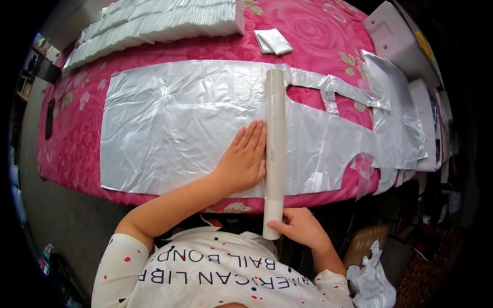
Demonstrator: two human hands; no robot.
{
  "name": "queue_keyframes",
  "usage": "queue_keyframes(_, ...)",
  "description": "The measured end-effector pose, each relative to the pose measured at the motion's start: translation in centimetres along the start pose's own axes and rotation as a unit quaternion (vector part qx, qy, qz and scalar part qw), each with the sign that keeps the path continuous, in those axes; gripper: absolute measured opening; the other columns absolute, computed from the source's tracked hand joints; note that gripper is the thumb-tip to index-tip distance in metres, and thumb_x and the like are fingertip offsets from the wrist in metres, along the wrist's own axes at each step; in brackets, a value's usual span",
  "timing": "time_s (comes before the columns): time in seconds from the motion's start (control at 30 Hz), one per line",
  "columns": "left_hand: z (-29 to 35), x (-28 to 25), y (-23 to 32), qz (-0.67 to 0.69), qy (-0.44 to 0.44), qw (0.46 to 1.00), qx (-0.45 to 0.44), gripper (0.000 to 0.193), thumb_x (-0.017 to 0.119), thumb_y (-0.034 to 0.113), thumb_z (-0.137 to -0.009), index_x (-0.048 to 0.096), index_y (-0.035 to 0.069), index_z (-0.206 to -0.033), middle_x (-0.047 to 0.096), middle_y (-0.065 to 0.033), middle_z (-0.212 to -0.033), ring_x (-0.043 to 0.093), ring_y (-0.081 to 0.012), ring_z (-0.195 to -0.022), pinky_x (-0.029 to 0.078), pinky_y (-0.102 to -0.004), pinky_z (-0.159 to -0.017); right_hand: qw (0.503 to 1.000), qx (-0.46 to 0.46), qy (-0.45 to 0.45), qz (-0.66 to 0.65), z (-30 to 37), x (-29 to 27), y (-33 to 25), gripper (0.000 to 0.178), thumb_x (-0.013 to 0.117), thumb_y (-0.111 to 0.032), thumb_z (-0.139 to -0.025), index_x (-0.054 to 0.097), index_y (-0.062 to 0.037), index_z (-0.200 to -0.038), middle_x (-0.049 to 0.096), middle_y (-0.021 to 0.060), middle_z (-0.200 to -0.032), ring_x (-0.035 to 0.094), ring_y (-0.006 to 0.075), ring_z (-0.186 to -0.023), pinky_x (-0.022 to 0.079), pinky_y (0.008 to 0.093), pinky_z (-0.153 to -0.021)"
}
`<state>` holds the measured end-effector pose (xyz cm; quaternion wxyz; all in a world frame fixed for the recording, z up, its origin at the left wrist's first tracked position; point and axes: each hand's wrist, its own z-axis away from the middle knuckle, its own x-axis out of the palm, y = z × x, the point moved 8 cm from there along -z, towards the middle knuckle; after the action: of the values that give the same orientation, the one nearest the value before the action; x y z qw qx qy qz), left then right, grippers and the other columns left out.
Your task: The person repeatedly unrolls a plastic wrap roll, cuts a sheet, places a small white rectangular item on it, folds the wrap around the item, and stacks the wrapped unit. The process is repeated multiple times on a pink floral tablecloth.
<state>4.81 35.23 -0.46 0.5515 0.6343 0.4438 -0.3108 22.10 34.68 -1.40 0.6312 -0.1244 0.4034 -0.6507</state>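
Observation:
A silvery-white plastic apron (190,123) with cut-out loops lies spread across the table, its surface creased. Across it, running from far to near, rests a pale grey pipe (276,149) whose near end sticks out past the table edge. My left hand (244,156) is laid flat on the apron just left of the pipe, fingers straight, fingertips beside it. At the near end, my right hand (302,227) grips the pipe, thumb on top; its other fingers are partly hidden.
A pink floral cloth (308,23) covers the table. Long stacks of folded white sheets (159,28) stand at the far left, with a small folded silvery packet (273,41) nearby. White boxes (398,43) stand at the right. A dark, narrow object (50,119) lies at the left edge.

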Motion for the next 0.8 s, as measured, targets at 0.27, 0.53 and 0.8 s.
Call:
queue_keyframes(0.27,-0.1,0.2,0.1,-0.044,-0.008,0.999,-0.011,0.064,0.038,0.027,-0.086,0.026,-0.014,-0.134,0.024,-0.0291,-0.142,0.019,-0.0379,-0.136,0.013,-0.0451,-0.112,0.999,-0.044,0.010,0.026,-9.9,-8.6,-7.0,0.057,0.055,-0.052,-0.086,0.065,0.0044,-0.084,0.063,0.0096,-0.067,0.062,0.0158,-0.061,0.049,0.0274,-0.058)
queue_keyframes(0.53,-0.2,0.3,0.0,-0.039,-0.019,0.999,-0.008,0.063,0.038,0.024,-0.086,0.026,-0.016,-0.133,0.023,-0.0314,-0.141,0.020,-0.0405,-0.135,0.014,-0.0464,-0.111,0.854,-0.130,0.046,-0.501,-20.3,-13.1,-9.2,0.037,0.049,-0.036,-0.093,0.057,-0.0010,-0.102,0.063,0.0098,-0.100,0.060,0.0171,-0.094,0.049,0.0305,-0.083)
queue_keyframes(0.8,0.0,0.2,0.0,-0.042,-0.021,0.999,-0.009,0.064,0.039,0.022,-0.083,0.026,-0.016,-0.133,0.021,-0.0303,-0.143,0.017,-0.0390,-0.136,0.012,-0.0446,-0.112,0.554,-0.378,0.113,-0.733,-18.7,-28.6,-3.2,0.022,0.045,-0.013,-0.093,0.055,-0.0003,-0.108,0.062,0.0137,-0.107,0.060,0.0247,-0.101,0.047,0.0410,-0.090)
